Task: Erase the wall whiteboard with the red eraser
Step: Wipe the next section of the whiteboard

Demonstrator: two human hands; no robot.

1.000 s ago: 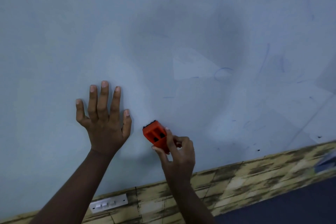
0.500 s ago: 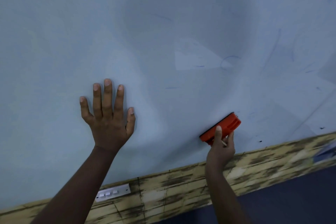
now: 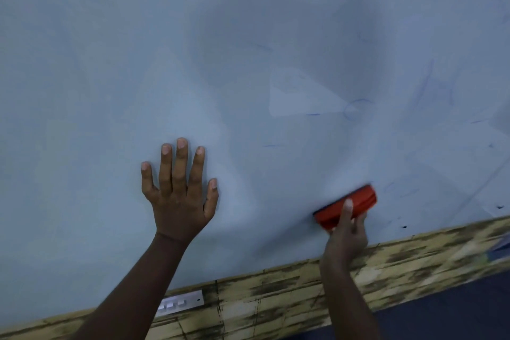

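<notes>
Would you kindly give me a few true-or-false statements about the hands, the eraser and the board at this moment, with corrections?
1. The left hand lies flat on the whiteboard with fingers spread. True.
2. The right hand holds a blue eraser. False: the red eraser is what it grips.
3. The eraser sits near the board's lower edge. True.
4. The board is spotless. False: faint blue marks remain.
5. A white switch plate sits above the board. False: it is below.

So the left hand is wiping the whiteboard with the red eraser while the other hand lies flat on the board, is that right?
Not quite: in the head view the right hand grips the red eraser, and the left hand lies flat on the whiteboard.
</notes>
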